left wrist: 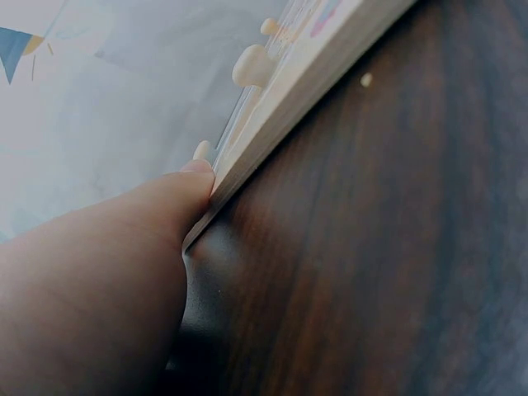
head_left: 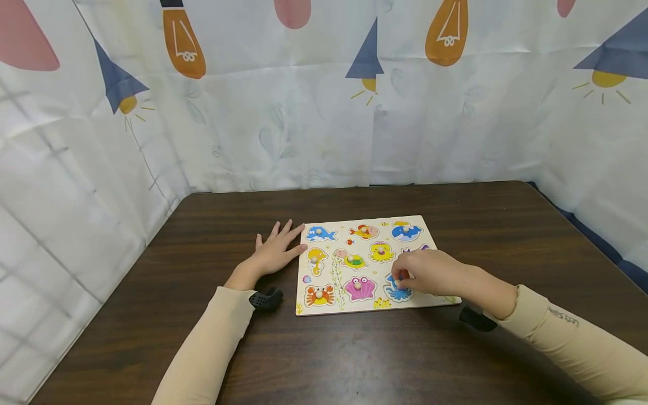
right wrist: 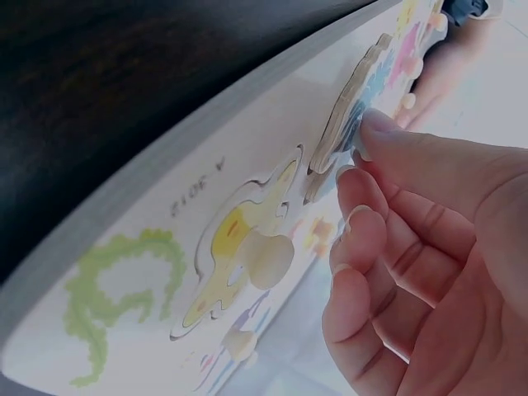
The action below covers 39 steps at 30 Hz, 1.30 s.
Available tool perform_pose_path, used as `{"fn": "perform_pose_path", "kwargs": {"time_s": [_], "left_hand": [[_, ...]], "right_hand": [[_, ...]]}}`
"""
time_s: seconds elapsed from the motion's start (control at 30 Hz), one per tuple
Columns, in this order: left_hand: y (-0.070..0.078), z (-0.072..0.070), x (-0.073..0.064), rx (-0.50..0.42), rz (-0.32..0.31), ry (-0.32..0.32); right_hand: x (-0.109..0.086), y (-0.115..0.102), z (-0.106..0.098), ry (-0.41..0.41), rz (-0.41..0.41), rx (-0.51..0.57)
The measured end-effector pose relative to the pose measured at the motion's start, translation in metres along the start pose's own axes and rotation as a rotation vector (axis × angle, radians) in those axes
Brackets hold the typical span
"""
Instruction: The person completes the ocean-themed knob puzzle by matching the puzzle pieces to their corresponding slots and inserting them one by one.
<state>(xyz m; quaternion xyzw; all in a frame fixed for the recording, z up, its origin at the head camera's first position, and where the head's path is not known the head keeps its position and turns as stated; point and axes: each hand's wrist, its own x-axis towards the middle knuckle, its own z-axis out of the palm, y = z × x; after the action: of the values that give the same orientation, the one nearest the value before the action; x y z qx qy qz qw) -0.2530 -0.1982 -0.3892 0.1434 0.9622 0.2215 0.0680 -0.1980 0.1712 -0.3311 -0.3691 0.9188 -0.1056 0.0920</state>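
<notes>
A wooden knob puzzle board (head_left: pixel 329 309) with sea-animal pieces lies flat on the table. My right hand (head_left: pixel 427 271) pinches the knob of a blue, many-armed sea-creature piece (head_left: pixel 398 292) near the board's front right. In the right wrist view, thumb and index finger meet at that knob, and the piece's wooden edge (right wrist: pixel 351 103) stands up above the board surface. My left hand (head_left: pixel 270 254) lies spread at the board's left side, its thumb and index fingertip on the edge. In the left wrist view the thumb (left wrist: pixel 186 194) presses the board's rim.
Other knobbed pieces sit in the board, among them a crab (head_left: pixel 320 296), a pink shell (head_left: pixel 360 289), a turtle (head_left: pixel 354 260) and a yellow octopus (head_left: pixel 382 252). Dark wood tabletop (head_left: pixel 344 354) surrounds the board. A patterned curtain (head_left: pixel 314 124) hangs behind the table.
</notes>
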Motion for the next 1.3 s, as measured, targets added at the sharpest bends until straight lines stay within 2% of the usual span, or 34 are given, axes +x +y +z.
{"fn": "perform_pose_path", "kwargs": {"time_s": [0.4,0.77,1.3], "left_hand": [[0.0,0.0,0.001,0.006,0.005,-0.001],[0.002,-0.001,0.002,0.007,0.006,0.0],[0.0,0.0,0.0,0.011,0.001,0.005]], "right_hand": [[0.002,-0.001,0.0,-0.006,0.031,0.007],[0.002,-0.004,-0.002,-0.013,0.021,-0.07],[0.007,0.008,-0.005,-0.063,0.063,0.055]]}}
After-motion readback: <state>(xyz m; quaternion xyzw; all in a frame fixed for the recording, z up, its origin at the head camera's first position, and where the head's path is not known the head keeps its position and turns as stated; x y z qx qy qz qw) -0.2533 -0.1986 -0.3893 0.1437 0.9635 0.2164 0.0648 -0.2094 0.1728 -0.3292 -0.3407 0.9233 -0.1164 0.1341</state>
